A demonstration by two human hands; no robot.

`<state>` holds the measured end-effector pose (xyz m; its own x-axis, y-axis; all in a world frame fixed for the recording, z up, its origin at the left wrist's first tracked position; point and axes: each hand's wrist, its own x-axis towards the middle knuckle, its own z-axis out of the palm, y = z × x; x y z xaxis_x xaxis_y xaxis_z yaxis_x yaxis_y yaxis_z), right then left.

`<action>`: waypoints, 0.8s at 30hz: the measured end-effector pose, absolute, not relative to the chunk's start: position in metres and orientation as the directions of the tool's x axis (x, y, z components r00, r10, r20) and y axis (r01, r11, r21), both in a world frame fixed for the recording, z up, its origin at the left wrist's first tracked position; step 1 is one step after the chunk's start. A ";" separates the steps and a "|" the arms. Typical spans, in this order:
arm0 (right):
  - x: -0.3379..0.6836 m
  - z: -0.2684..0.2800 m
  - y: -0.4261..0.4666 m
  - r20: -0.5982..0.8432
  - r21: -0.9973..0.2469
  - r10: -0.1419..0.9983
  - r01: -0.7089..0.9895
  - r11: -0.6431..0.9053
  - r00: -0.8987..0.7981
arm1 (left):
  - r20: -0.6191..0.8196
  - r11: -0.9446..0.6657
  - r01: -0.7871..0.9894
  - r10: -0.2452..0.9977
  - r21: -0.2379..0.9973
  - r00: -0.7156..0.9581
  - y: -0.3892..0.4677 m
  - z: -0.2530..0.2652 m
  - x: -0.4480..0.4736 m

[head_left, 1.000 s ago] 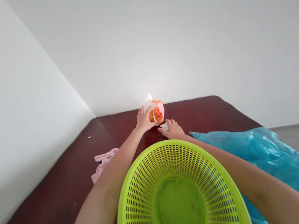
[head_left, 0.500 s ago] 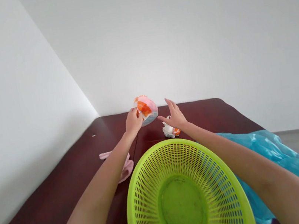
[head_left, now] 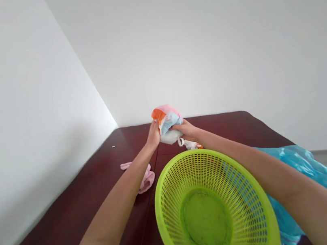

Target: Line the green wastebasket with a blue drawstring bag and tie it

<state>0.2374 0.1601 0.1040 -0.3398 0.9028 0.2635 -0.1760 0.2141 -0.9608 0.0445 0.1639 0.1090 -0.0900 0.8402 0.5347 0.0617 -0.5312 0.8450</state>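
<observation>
Between my two hands, above the far part of the table, is a thin plastic bag (head_left: 168, 122), white with orange print. Pink and light blue contents show through it. My left hand (head_left: 153, 135) grips the bag's left side. On the other side, my right hand (head_left: 187, 130) is closed on it, thumb in front and the other fingers mostly hidden. A second crumpled white and orange plastic bag (head_left: 190, 144) lies just below my right hand. Nearer to me stands a bright green plastic basket (head_left: 206, 214) with slotted walls and nothing inside, tilted a little.
A pink cloth item (head_left: 146, 180) lies left of the basket, partly behind my left forearm. To the right spreads a large blue plastic sheet or bag (head_left: 319, 181). The dark red table (head_left: 94, 194) meets white walls; a tiny white scrap (head_left: 113, 146) is at left.
My right hand has moved in and taken hold of the bag's right side. The bag has turned, showing more blue. The view has shifted slightly.
</observation>
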 end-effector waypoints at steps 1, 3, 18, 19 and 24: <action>0.237 0.105 0.160 0.270 -0.960 0.906 -0.164 0.227 -0.327 | 0.520 -0.520 0.017 0.851 0.854 -0.078 0.162 0.105 0.049; 0.237 0.107 0.159 0.298 -0.954 0.910 -0.137 0.268 -0.288 | 0.505 -0.508 -0.043 0.860 0.860 -0.072 0.158 0.097 0.057; 0.277 0.131 0.154 0.634 -0.257 0.449 0.376 0.890 -0.629 | 0.318 -0.329 -0.320 0.944 0.888 -0.088 0.143 0.112 0.078; 0.275 0.130 0.153 0.639 -0.256 0.440 0.366 0.895 -0.631 | 0.301 -0.308 -0.338 0.951 0.889 -0.072 0.144 0.113 0.078; 0.271 0.123 0.151 0.646 -0.222 0.461 0.428 0.876 -0.609 | 0.133 -0.105 -0.407 0.990 0.907 0.043 0.147 0.109 0.074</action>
<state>0.2706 0.1507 0.1229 -0.6087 0.4610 0.6457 0.4277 0.8762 -0.2223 0.0739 0.1474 0.1094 0.0430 0.9901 0.1334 -0.4072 -0.1045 0.9073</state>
